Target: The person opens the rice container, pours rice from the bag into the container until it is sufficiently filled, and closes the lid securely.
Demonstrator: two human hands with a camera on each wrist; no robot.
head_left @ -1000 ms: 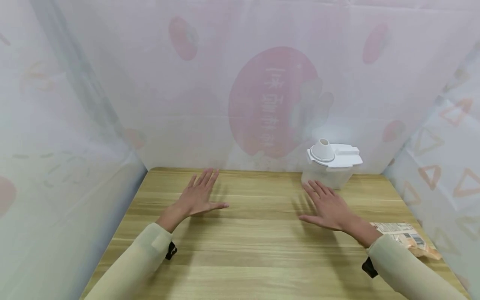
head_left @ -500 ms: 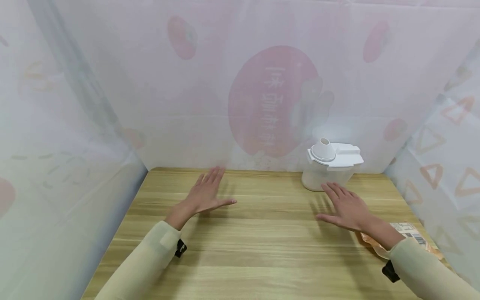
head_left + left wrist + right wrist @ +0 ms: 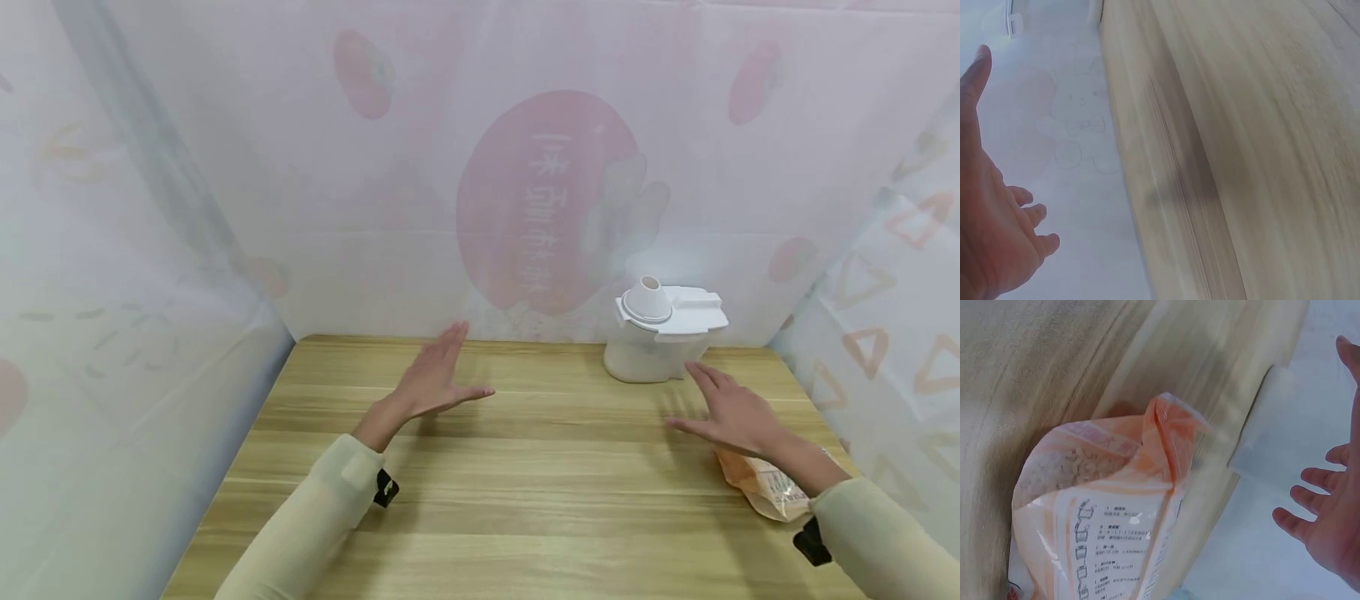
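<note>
Both hands hover over a wooden table (image 3: 510, 483) with fingers straight, holding nothing. My left hand (image 3: 438, 379) is near the table's far middle; in the left wrist view the left hand (image 3: 988, 219) shows spread fingers. My right hand (image 3: 731, 408) is at the right, just in front of a clear container with a white spouted lid (image 3: 660, 329). An orange and white bag (image 3: 765, 483) of grains lies on the table under my right wrist; the right wrist view shows the bag (image 3: 1110, 512) with its top crumpled and the right hand (image 3: 1329, 519) beyond it.
Translucent printed sheets (image 3: 525, 183) wall in the table at the back and on both sides. The container stands at the far right corner. The table's near edge lies below the forearms.
Both hands have drifted to the right and a little farther from me. The right hand now reaches beside the container, and its wrist has moved over the bag.
</note>
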